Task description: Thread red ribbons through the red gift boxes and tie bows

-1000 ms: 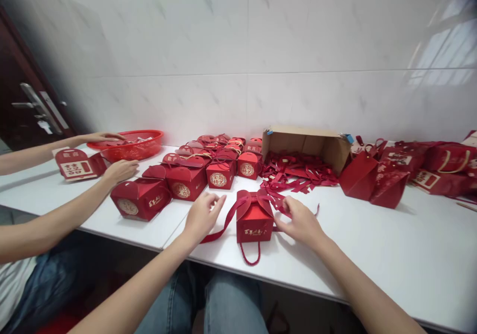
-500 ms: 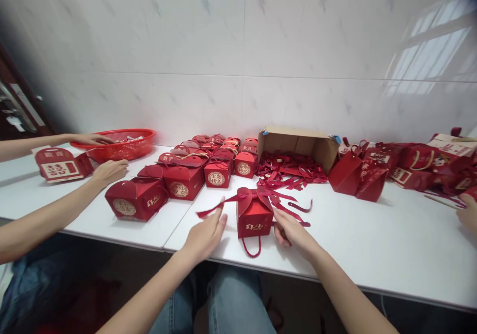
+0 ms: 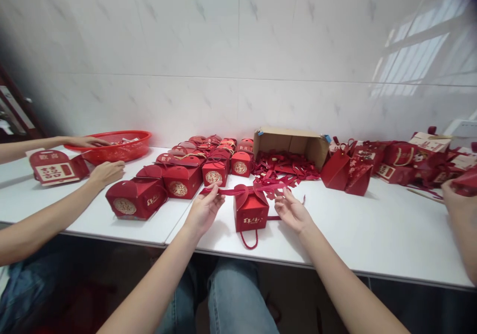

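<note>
A small red gift box (image 3: 251, 214) with gold lettering stands upright near the table's front edge, a cord handle loop (image 3: 249, 240) hanging at its front. Across its top runs a red ribbon (image 3: 233, 192), stretched out to both sides. My left hand (image 3: 205, 207) pinches the ribbon's left end between thumb and fingers. On the other side, my right hand (image 3: 294, 209) has its thumb and forefinger closed on the ribbon's right part, the other fingers loosely curled. Neither hand touches the box.
Finished-looking red boxes (image 3: 182, 181) crowd the left of centre. Behind stands a cardboard box (image 3: 316, 147) spilling red ribbons (image 3: 286, 167). More boxes (image 3: 346, 170) are at right. A co-worker's hands (image 3: 108, 172) are by a red basket (image 3: 143, 147); another person's hand (image 3: 456, 200) holds a box.
Both my hands have risen a little and now hold the ribbon taut over the box. At far right, the other person's hand has come further into view with a red box.
</note>
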Available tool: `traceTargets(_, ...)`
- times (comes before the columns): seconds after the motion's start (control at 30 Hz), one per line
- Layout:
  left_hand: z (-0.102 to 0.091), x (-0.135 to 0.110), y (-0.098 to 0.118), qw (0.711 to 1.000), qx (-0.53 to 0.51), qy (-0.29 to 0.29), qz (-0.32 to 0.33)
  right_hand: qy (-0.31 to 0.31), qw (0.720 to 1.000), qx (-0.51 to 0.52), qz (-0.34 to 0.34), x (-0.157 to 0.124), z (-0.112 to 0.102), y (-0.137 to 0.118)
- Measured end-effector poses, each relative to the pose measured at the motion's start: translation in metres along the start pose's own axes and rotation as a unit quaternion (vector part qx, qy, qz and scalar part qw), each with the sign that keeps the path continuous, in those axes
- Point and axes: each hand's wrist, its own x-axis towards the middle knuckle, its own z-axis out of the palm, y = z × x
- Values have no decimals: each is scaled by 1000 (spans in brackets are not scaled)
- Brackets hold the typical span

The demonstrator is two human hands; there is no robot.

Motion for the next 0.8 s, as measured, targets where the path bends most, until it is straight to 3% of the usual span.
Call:
traceTargets(0.1,7,9,10,997,42,56,40,23,999,11,-21,1,6,-12)
traceTargets(0.3,19,16,44,989,145,29,14,35,997,-43,-51,-3,21,-32)
traceTargets(0.47,20,13,74,960,277,33,23,65,983,-107,-134,-7,26,-44)
traceTargets(0.63,30,19,98,930,357,47,75,43,956,-200,-212,-7,43,-60)
traceTargets(0.8,53,29,120,873,463,27,152,29,899,-318,-301,-8,68,-77)
